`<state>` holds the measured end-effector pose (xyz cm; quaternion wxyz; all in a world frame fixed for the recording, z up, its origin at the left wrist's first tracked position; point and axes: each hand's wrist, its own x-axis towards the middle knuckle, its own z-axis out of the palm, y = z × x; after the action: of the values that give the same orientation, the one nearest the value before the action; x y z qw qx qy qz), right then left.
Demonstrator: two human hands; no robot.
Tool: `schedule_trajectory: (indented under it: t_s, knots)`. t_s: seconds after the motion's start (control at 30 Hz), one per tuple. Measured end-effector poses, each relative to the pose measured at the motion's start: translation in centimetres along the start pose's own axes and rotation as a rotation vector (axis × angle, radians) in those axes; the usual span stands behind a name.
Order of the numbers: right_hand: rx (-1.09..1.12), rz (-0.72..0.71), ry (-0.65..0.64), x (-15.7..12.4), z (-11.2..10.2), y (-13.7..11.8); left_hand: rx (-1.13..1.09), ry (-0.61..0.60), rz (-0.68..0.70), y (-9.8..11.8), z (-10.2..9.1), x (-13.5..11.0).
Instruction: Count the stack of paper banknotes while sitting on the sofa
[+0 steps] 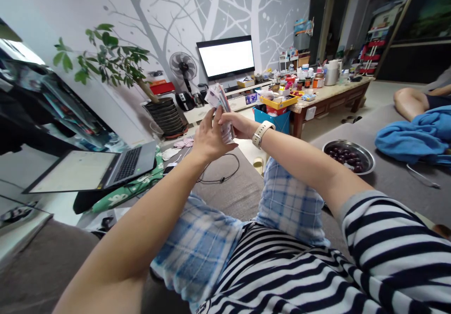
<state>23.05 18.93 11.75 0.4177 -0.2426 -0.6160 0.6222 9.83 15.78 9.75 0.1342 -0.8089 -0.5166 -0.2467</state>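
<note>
A stack of banknotes (219, 101) is held up in the air, and a firm closed grip is kept on it by the right hand (239, 125). The left hand (210, 137) is open and is laid against the stack. The notes are best kept tight and straight.

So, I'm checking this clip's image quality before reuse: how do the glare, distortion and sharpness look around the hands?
In the head view, wide-angle distortion bends the room and stretches the left arm toward the lower corner; glare blows the television screen out to white and washes out the laptop screen; the banknotes look slightly soft.
</note>
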Motion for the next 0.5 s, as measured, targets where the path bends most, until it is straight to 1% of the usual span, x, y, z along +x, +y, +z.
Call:
schedule_trajectory:
  t_s: [0.07, 0.17, 0.27, 0.33, 0.5]
  knots:
    - [0.159, 0.009, -0.061, 0.1, -0.2, 0.1, -0.016, -0.003, 0.021, -0.3, -0.1, 0.1]
    - [0.244, 0.057, -0.085, 0.4, -0.6, 0.4, -0.052, 0.0, 0.033, -0.6, -0.3, 0.3]
    - [0.236, 0.097, -0.06, 0.9, -1.0, 0.9, -0.085, 0.034, 0.037, -0.8, -0.4, 0.5]
    - [0.218, 0.099, -0.05, 1.5, -1.2, 1.5, -0.095, 0.053, 0.045, -0.8, -0.3, 0.5]
    - [0.188, 0.084, -0.079, 2.6, -1.3, 2.8, -0.095, 0.077, 0.01, -0.6, 0.4, 0.4]
